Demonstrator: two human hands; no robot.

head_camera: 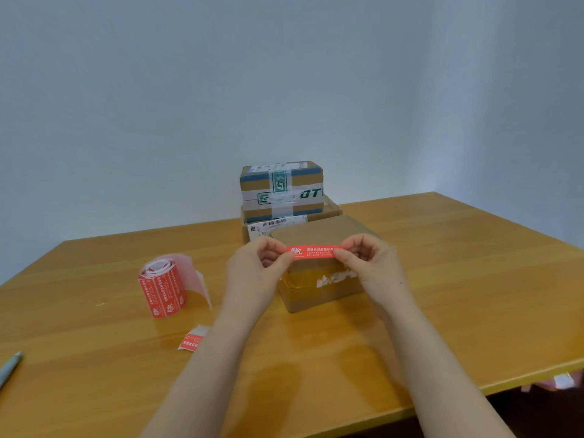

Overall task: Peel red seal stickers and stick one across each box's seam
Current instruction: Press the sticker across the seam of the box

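A wooden table (442, 279) meets a plain pale wall. A pen (9, 366) is cut off at its left edge. The left hand (252, 273) and right hand (373, 267) each pinch one end of the narrow red seal sticker (313, 252), stretched flat before the box (316, 235) mid-table. Its white print is too small to read.
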